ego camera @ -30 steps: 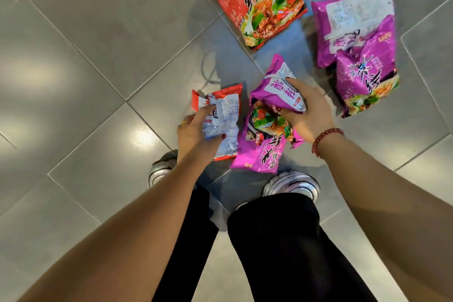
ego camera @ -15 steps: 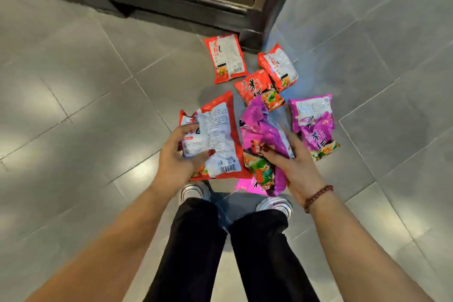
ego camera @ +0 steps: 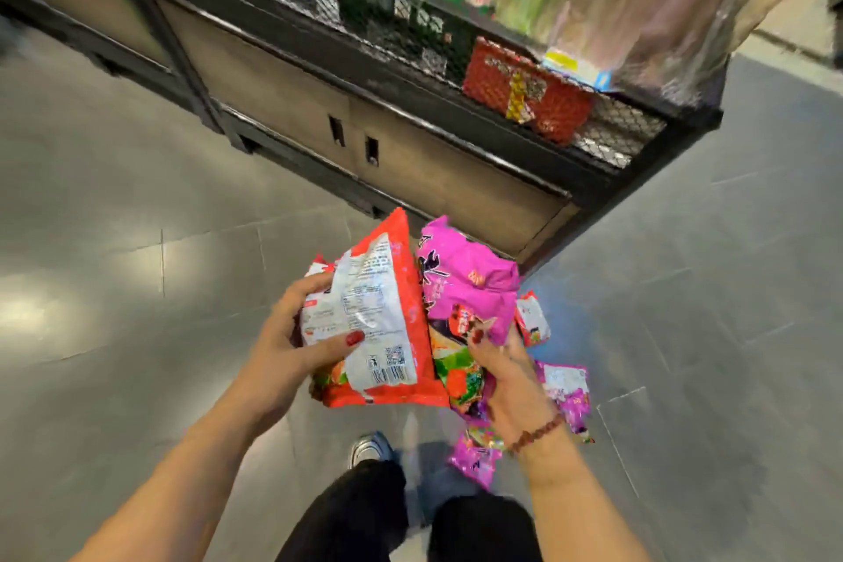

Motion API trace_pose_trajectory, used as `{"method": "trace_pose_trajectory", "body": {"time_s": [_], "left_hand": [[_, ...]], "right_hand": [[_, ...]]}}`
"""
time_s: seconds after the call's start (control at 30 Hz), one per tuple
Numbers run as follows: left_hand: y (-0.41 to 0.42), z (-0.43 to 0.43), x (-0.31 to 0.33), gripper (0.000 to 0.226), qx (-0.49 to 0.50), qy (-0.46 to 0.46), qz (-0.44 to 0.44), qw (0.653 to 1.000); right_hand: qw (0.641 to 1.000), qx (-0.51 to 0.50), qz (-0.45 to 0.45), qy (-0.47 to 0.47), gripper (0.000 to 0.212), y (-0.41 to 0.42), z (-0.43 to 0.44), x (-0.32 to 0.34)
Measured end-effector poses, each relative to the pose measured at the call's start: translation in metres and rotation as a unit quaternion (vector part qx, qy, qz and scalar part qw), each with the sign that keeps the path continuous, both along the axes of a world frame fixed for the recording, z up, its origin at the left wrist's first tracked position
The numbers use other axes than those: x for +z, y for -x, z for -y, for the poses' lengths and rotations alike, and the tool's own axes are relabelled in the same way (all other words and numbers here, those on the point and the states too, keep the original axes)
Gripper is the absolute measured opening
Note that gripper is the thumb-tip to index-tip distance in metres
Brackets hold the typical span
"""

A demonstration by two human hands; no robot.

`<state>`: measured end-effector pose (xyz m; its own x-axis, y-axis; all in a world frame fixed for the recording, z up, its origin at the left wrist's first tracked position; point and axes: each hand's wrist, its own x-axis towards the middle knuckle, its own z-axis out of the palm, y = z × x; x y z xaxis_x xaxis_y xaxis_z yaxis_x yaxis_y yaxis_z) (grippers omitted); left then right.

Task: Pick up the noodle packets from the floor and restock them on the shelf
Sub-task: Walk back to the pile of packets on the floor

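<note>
Beside pink packet (ego camera: 470,287), barcoded red packet (ego camera: 387,297)

A red noodle packet (ego camera: 378,319) was gripped in the left hand (ego camera: 283,361), its printed back turned upward. A pink noodle packet (ego camera: 465,287) was held in the right hand (ego camera: 511,383), which was ringed at the wrist by a beaded bracelet (ego camera: 536,434). The two packets were pressed side by side above the grey tiled floor (ego camera: 137,287). A fallen pink packet (ego camera: 565,388) and a fallen red packet (ego camera: 531,324) were left lying beside the right hand. A shelved red packet (ego camera: 524,91) was seen behind the mesh front of the dark shelf (ego camera: 346,59).
</note>
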<state>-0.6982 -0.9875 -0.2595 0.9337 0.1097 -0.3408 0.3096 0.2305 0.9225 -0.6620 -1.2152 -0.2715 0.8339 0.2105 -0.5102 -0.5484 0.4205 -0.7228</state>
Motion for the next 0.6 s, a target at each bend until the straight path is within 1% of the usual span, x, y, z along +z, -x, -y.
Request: {"method": "trace_pose_trajectory", "body": {"time_s": [0.07, 0.13, 0.17, 0.2, 0.3, 0.33, 0.43, 0.47, 0.5, 0.57, 0.6], "left_hand": [[0.009, -0.021, 0.027, 0.078, 0.039, 0.013, 0.017, 0.999], [0.021, -0.038, 0.05, 0.086, 0.086, 0.01, 0.031, 0.996], [0.026, -0.048, 0.059, 0.087, 0.112, 0.011, 0.04, 0.993], [0.031, -0.057, 0.067, 0.088, 0.138, 0.009, 0.049, 0.989], [0.047, -0.083, 0.081, 0.09, 0.209, -0.002, 0.051, 0.977], [0.051, -0.09, 0.085, 0.093, 0.232, 0.003, 0.052, 0.971], [0.058, -0.108, 0.088, 0.101, 0.302, 0.009, 0.046, 0.952], [0.059, -0.114, 0.088, 0.101, 0.322, 0.007, 0.042, 0.946], [0.059, -0.121, 0.086, 0.099, 0.341, 0.004, 0.038, 0.939], [0.057, -0.135, 0.081, 0.087, 0.383, -0.016, 0.029, 0.923], [0.055, -0.143, 0.079, 0.083, 0.403, -0.027, 0.022, 0.914]], "right_hand": [[0.998, 0.047, 0.032, 0.008, 0.073, -0.004, -0.031, 0.031], [0.995, 0.082, 0.058, 0.004, 0.054, -0.006, -0.059, 0.056], [0.994, 0.096, 0.057, -0.001, 0.047, -0.008, -0.072, 0.066], [0.992, 0.112, 0.052, 0.002, 0.047, -0.01, -0.084, 0.073], [0.985, 0.168, 0.038, 0.008, 0.082, -0.018, -0.112, 0.085], [0.982, 0.186, 0.035, 0.0, 0.082, -0.023, -0.121, 0.089], [0.966, 0.258, 0.035, 0.006, 0.056, -0.045, -0.149, 0.093], [0.96, 0.275, 0.046, 0.013, 0.052, -0.052, -0.161, 0.093], [0.955, 0.29, 0.057, 0.023, 0.051, -0.06, -0.173, 0.092], [0.948, 0.309, 0.069, 0.038, 0.052, -0.076, -0.199, 0.088], [0.945, 0.318, 0.074, 0.035, 0.057, -0.085, -0.212, 0.088]]}}
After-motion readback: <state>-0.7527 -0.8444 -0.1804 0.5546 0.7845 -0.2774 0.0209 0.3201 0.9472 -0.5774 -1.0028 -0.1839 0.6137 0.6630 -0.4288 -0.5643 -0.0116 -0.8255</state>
